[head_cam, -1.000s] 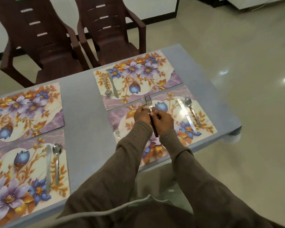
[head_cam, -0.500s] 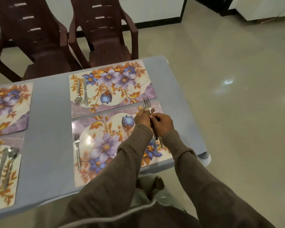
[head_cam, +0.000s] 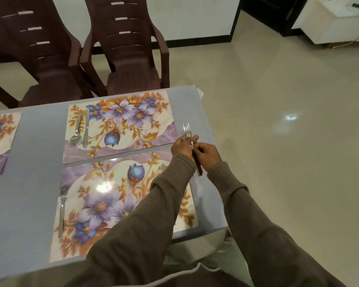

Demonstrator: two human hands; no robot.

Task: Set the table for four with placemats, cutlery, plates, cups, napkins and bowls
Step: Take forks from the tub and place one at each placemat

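Both hands hold a small bundle of steel forks above the right end of the grey table. My left hand grips the bundle below the tines, and my right hand pinches the handles. The near floral placemat has one fork on its left edge; my left sleeve covers its right side. The far floral placemat carries a spoon and a knife at its left end.
Two dark brown plastic chairs stand at the table's far side. Parts of two more placemats show at the left edge. Shiny tiled floor spreads to the right, with a white cabinet at the far right.
My view has swung right, so the placemats sit further left in frame. Both hands with the forks have moved right and toward the far placemat's right end.
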